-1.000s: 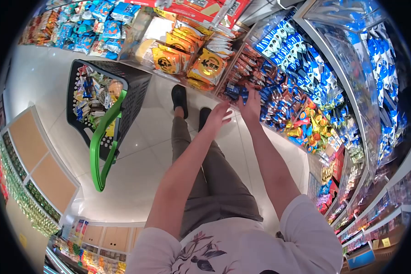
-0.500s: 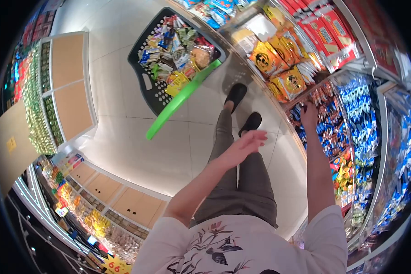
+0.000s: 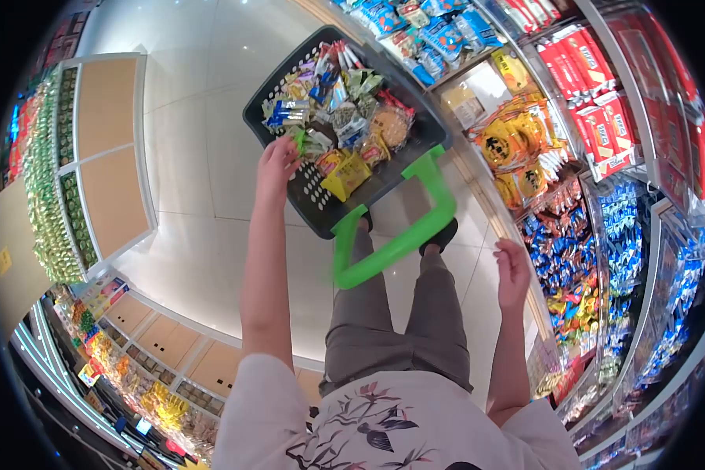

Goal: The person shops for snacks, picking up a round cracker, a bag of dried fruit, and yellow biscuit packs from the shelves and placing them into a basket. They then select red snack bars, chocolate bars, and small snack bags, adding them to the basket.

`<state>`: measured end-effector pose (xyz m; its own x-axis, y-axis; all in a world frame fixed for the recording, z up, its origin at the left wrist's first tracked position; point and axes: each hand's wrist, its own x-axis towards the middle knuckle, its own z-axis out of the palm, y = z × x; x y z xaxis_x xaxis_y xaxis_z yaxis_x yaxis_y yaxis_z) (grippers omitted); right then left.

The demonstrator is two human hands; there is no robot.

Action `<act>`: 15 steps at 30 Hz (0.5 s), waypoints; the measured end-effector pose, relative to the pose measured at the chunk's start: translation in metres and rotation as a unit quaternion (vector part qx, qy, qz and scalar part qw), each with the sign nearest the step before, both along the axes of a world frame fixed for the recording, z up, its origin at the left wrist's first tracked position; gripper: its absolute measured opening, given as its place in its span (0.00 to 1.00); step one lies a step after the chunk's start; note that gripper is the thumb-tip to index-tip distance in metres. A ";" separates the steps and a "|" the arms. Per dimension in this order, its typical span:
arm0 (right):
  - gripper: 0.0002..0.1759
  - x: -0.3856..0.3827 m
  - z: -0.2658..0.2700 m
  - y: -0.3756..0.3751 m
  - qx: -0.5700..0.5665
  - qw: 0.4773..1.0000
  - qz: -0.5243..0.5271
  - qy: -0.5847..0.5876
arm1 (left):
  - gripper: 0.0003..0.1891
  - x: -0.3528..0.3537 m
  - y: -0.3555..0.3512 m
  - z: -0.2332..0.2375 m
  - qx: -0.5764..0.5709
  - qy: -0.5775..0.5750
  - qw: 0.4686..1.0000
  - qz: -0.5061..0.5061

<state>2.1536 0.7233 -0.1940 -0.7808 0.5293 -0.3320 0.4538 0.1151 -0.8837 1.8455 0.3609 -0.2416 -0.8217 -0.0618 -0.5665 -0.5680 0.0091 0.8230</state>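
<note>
A dark basket (image 3: 309,205) full of small wrapped snacks rests on the floor in front of my feet. Its green handle (image 3: 395,249) hangs down toward my legs. My left hand (image 3: 278,163) is at the basket's left rim with bent fingers, beside a green wrapper (image 3: 299,141); whether it grips anything is too small to tell. My right hand (image 3: 511,269) is held over the wooden shelf edge, its fingers curled apart and nothing visible in them. A yellow packet (image 3: 346,177) lies near the basket's handle side, by a round cookie pack (image 3: 392,127).
Snack bins line the right side: orange packets (image 3: 509,145), blue-wrapped candies (image 3: 556,241), red boxes (image 3: 576,66) and blue bags (image 3: 445,39). A wooden cabinet (image 3: 111,110) with green goods stands at the left. More low cabinets (image 3: 188,352) run along the lower left.
My left hand has moved from before my legs to the basket's left rim. My right hand has drawn back from the candy bin. The basket appears nearer, with its handle swung toward me.
</note>
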 end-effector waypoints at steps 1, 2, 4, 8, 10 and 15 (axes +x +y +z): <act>0.13 -0.029 0.041 -0.022 -0.008 0.999 -0.037 0.025 | 0.21 -0.016 0.000 -0.022 0.001 -0.012 1.000 -0.004; 0.12 -0.050 0.074 -0.044 0.002 0.996 -0.055 0.074 | 0.21 -0.037 0.003 -0.042 0.005 -0.019 1.000 -0.010; 0.11 -0.081 0.115 -0.088 0.039 0.980 -0.075 0.180 | 0.25 -0.079 0.002 -0.094 -0.162 0.005 0.983 -0.083; 0.11 -0.137 0.122 -0.162 0.063 0.979 0.021 0.191 | 0.26 -0.144 0.011 -0.180 -0.352 0.092 0.913 -0.182; 0.12 -0.151 0.109 -0.175 0.111 0.982 0.057 0.141 | 0.25 -0.161 0.030 -0.190 -0.430 0.127 0.871 -0.203; 0.15 -0.164 0.079 -0.190 0.297 0.942 0.105 0.117 | 0.25 -0.178 0.060 -0.210 -0.507 0.270 0.779 -0.251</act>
<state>1.9893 0.5329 -0.1153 -0.9041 0.3927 0.1686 0.1662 0.6865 -0.7078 1.6679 0.4205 -0.4511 -0.9881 0.1538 0.0005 0.1434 0.9198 0.3653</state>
